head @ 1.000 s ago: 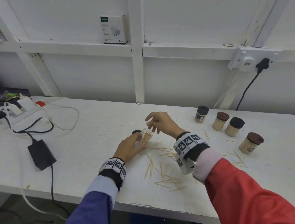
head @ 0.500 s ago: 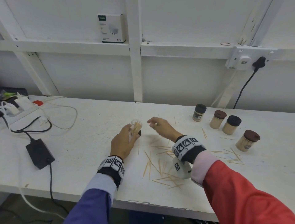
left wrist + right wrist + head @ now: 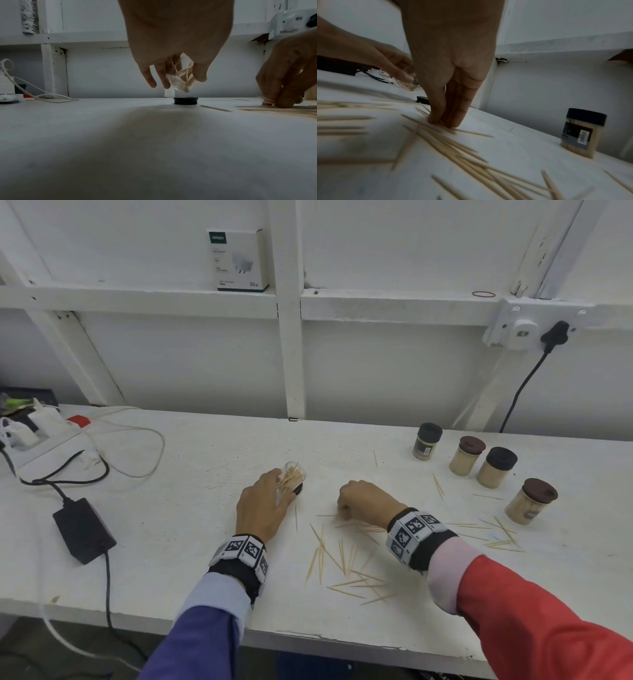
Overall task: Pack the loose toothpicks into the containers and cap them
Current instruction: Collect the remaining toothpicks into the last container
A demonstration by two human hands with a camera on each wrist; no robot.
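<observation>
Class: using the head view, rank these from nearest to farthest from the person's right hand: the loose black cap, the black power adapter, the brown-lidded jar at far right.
From the right hand:
1. Loose black cap, just left, beside the left hand.
2. Brown-lidded jar, far right of the table.
3. Black power adapter, far left.

White panelled wall [image 3: 376, 371] with timber framing, wall socket [image 3: 520, 328] – black plug in, worn white tabletop [image 3: 191, 508], even light

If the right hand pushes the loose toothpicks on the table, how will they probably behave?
The toothpicks look thin, round and stiff, so they would probably roll or slide, not bend. Lying flat on the table, single ones seem hard to pinch. The right hand already presses several, so gathering them together probably works better.
</observation>
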